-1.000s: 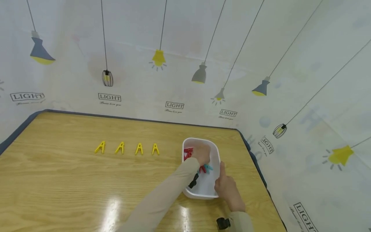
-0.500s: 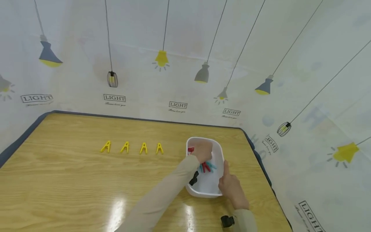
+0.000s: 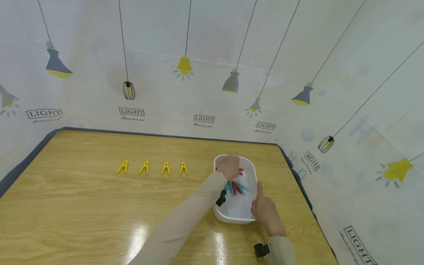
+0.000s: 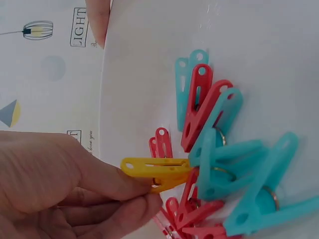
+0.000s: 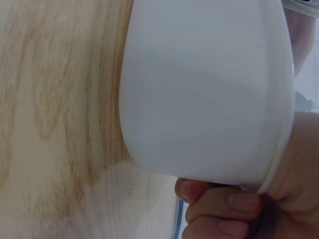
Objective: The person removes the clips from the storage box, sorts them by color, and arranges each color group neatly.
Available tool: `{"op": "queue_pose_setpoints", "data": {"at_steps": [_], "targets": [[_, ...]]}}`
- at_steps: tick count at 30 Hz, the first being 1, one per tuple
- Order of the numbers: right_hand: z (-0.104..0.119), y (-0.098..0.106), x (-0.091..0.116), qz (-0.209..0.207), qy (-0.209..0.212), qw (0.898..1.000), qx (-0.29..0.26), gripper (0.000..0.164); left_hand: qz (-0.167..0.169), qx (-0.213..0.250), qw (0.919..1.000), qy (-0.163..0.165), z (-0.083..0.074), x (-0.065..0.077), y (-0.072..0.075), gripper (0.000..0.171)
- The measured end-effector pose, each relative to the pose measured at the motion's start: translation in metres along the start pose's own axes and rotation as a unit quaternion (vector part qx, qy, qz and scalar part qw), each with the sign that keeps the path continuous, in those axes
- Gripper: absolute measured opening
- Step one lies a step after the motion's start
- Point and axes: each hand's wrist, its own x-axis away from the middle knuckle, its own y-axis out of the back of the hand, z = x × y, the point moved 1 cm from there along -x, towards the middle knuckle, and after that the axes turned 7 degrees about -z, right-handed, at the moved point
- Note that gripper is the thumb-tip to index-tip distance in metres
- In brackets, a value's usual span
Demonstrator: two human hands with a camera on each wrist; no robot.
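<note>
Left hand (image 3: 228, 168), inside the white tub (image 3: 236, 211): shifts toward the tub's left side over the last half second. Red clips (image 3: 241, 171) now show at its right, by the tub's far end; the reds at the tub's left wall are mostly covered.

Left wrist view: thumb and fingers close together on one yellow clip (image 4: 149, 168). That clip is inside the tub, its far end beside the blue clips (image 4: 264, 179); cannot tell whether they touch.

Right hand (image 3: 265, 210): stays at the tub's near right corner, index finger straight along the outside of the rim, the others curled round the corner, holding it.

Unchanged: four yellow clips (image 3: 144, 168), spaced in a row on the surface (image 3: 82, 195), left of the tub.

Judgement: getting hold of this clip seems done; getting it out of the tub does not. The right hand probably steadies the tub.
</note>
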Motion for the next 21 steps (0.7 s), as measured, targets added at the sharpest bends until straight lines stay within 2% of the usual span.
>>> {"op": "queue_pose_setpoints", "data": {"at_steps": [5,11,14,17,21], "targets": [[-0.0012,-0.002,-0.0018,0.015,-0.013,1.0,0.007,0.071,0.015,-0.04,0.9984,0.037,0.0024,0.0015,0.0044,0.015],[0.0,-0.0018,-0.0036,0.017,-0.013,1.0,0.002,0.072,0.027,-0.083,0.9953,0.041,0.0016,-0.0016,0.0006,0.017],[0.0016,-0.0014,-0.0031,0.02,-0.017,1.0,-0.001,0.071,0.039,-0.091,0.9941,0.045,0.0015,-0.0027,-0.0012,0.019],[0.002,-0.0008,-0.0025,0.025,-0.026,0.999,-0.004,0.071,0.045,-0.092,0.9936,0.047,0.0007,-0.0023,0.0001,0.015],[0.0,0.0005,-0.002,0.032,-0.036,0.999,-0.009,0.072,0.027,-0.077,0.996,0.037,-0.0024,0.0006,0.0079,0.009]]}}
